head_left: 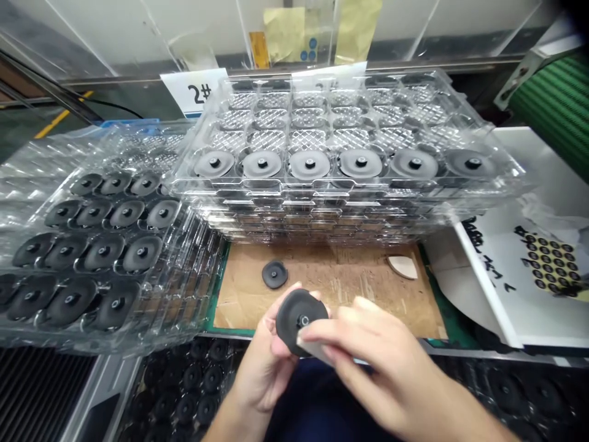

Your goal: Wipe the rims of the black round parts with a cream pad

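My left hand (263, 368) is closed around the edge of a round black plastic disc (289, 316), tilted with its raised centre hub facing up. My right hand (377, 353) pinches a flat whitish piece (318, 352) and has it against the disc's face beside the hub; I cannot make out exactly what this piece is. Another black disc (275, 274) lies on the brown cardboard sheet (340, 282) just beyond my left hand. A pale fan-shaped piece (403, 267) rests on the cardboard at the right.
Stacked clear plastic trays (322, 184) stand ahead, black discs filling the front row. At left, more clear trays (177, 261) hold rows of discs. A white bin (488, 307) at right contains small black parts and a sheet of round stickers (552, 261). A "2#" sign (196, 92) stands behind.
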{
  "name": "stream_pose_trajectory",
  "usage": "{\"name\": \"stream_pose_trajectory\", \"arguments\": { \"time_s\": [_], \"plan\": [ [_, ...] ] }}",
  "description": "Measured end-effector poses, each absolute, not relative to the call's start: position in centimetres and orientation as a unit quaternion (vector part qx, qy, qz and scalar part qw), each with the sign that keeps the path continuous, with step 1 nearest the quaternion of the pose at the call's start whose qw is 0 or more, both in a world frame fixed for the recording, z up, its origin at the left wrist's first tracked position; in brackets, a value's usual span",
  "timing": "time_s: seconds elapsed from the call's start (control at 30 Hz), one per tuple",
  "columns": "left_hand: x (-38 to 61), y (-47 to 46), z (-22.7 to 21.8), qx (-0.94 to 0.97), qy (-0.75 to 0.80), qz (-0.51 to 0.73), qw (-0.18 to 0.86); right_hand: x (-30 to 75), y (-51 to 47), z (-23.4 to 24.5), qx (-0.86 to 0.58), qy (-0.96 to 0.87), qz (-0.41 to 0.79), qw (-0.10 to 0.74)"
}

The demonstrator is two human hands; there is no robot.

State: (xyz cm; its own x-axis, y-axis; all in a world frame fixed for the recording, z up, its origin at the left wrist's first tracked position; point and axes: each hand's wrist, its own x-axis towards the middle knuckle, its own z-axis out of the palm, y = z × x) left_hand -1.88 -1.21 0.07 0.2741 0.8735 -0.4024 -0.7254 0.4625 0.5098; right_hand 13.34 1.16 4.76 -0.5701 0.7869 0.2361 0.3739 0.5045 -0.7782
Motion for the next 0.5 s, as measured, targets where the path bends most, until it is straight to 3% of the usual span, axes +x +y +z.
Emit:
{"name": "stream_pose_trajectory", "arguments": {
  "time_s": [0.1, 0.2, 0.33, 0.4, 0.5],
  "plan": [
    [-1.8, -1.2, -0.3, 0.108, 0.306, 0.511, 0.796, 14.5, 0.8, 5.0, -0.444, -0.803, 0.293, 0.268],
    [-1.3, -1.1, 0.0, 0.116, 0.285, 0.493, 0.814, 14.2, 1.5, 5.2, -0.427, -0.826, 0.19, 0.315],
    [-1.0, -0.7, 1.3, 0.153, 0.262, 0.449, 0.84, 14.0, 3.4, 5.3, -0.266, -0.873, 0.276, 0.302],
    [-1.1, -0.6, 1.6, 0.168, 0.252, 0.425, 0.853, 14.5, 3.8, 5.2, -0.275, -0.868, 0.298, 0.287],
    [-1.4, -0.9, 1.0, 0.139, 0.239, 0.402, 0.873, 15.6, 3.7, 3.8, -0.35, -0.805, 0.317, 0.36]
  ]
}}
